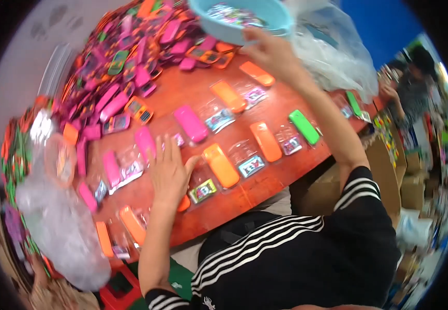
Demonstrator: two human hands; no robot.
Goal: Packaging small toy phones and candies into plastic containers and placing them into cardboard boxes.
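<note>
Blue basin (217, 32), shiny packets (236, 15) inside, right hand (269, 50) close by

Packing wkshp, by the look: toy phones (139, 111) heaped on red tbl. (175, 85), cardboard bxs (388, 196) & co-worker (416, 95) nr.

Brown cardboard box (314, 197), red stool (115, 301)
</note>
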